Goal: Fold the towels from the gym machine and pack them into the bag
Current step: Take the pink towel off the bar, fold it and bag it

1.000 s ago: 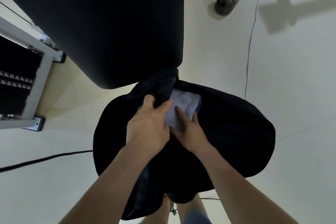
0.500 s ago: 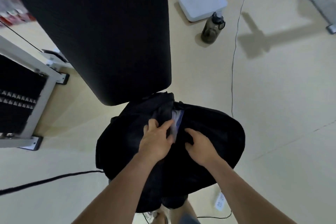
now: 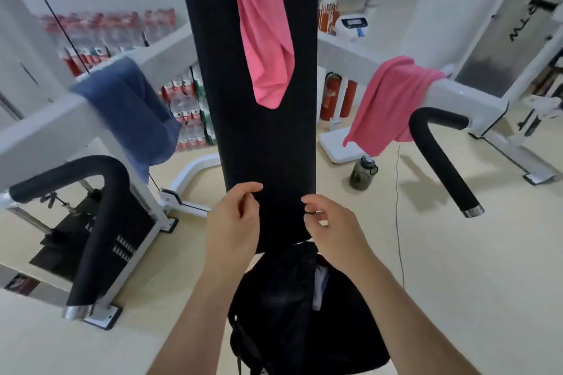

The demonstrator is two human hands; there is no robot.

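The black bag [image 3: 292, 313] lies on the floor below me, its opening showing a strip of a white folded towel [image 3: 321, 286]. My left hand [image 3: 233, 222] and my right hand [image 3: 333, 228] are raised above the bag in front of the black pad [image 3: 259, 116], fingers loosely curled, holding nothing. A pink towel [image 3: 263, 27] hangs down the pad. A second pink towel [image 3: 393, 100] drapes over the machine's right white arm. A blue towel [image 3: 131, 106] drapes over the left white arm.
Black padded handles curve down at left [image 3: 100, 207] and right [image 3: 441, 155]. A dark water bottle [image 3: 362, 173] and a white scale [image 3: 338, 143] stand on the beige floor. Stacked bottle packs [image 3: 182, 106] line the back wall. A thin cable [image 3: 397, 207] runs across the floor.
Both hands have come out of the bag and risen in front of the pad. My view has tilted up from the bag, bringing the hanging towels and machine arms into sight.
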